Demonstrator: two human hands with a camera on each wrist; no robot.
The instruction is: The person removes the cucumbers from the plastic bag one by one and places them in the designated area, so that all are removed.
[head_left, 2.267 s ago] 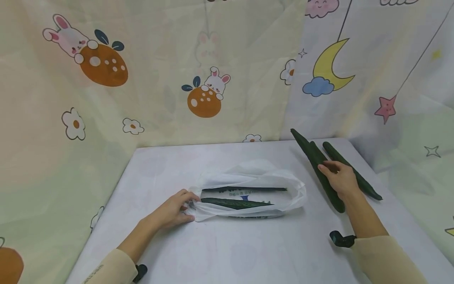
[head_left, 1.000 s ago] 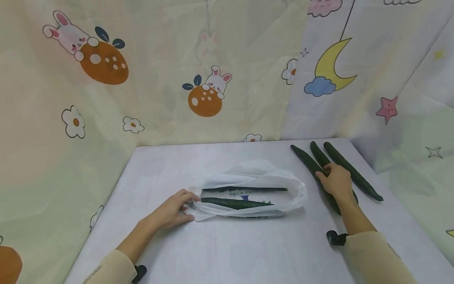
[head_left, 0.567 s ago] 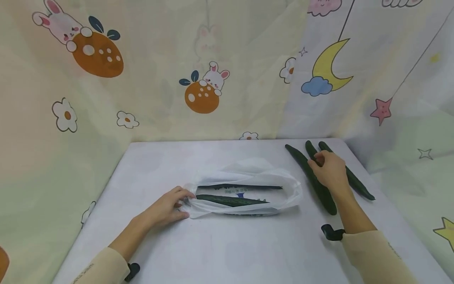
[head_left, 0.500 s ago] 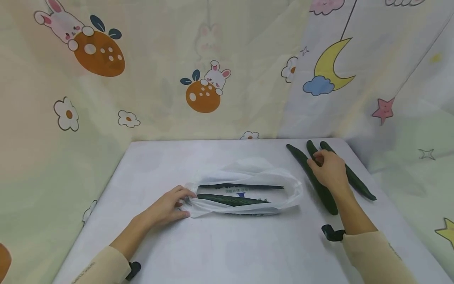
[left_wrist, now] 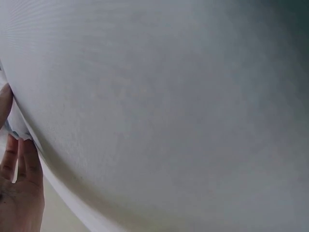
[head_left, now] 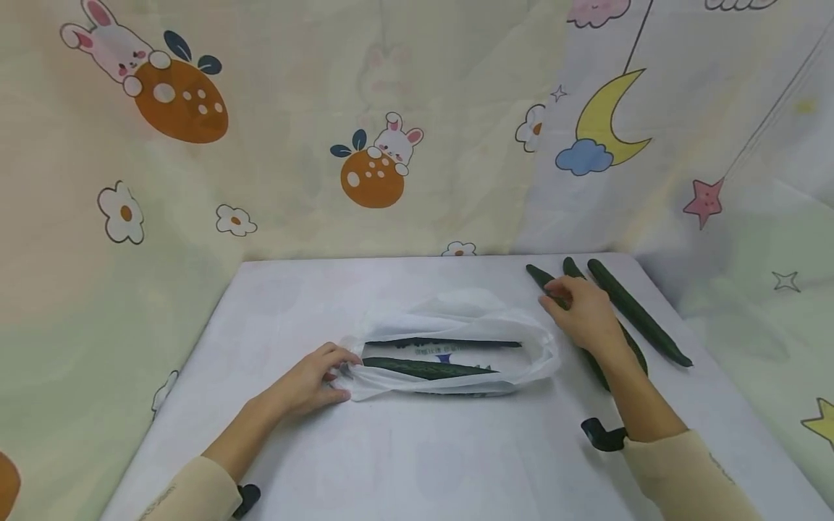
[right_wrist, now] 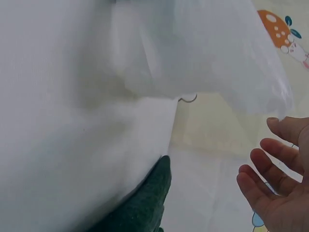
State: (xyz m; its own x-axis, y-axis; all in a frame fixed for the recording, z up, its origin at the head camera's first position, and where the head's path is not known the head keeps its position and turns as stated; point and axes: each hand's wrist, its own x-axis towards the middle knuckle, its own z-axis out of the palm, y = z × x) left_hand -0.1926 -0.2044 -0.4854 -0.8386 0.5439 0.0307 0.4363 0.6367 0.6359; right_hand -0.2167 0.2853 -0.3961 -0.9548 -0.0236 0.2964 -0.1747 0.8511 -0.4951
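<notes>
My left hand (head_left: 311, 380) grips the left end of a white plastic bag (head_left: 544, 354) in the head view. In the left wrist view, thumb and fingers (left_wrist: 31, 169) meet at a bit of the bag. Inside the bag's opening lie a dark green cucumber (head_left: 423, 369) and a thin dark strip (head_left: 449, 342), perhaps another cucumber partly covered. My right hand (head_left: 589, 315) hovers over the leftmost loose cucumber (head_left: 538, 274), partly hiding it and the middle cucumber (head_left: 573, 268). The right wrist view shows its fingers (right_wrist: 270, 169) spread, holding nothing.
A third loose cucumber (head_left: 641, 315) lies to the right of my right hand. The white table (head_left: 417, 463) ends at a patterned cloth backdrop (head_left: 456, 145) behind and at the sides. A dark wrist device (head_left: 602, 435) sticks out by my right sleeve.
The leftmost cucumber's raised far end has come down, and the cucumbers now lie apart. My right hand has moved left, from the middle cucumber over the leftmost one. My left hand stays on the bag.
</notes>
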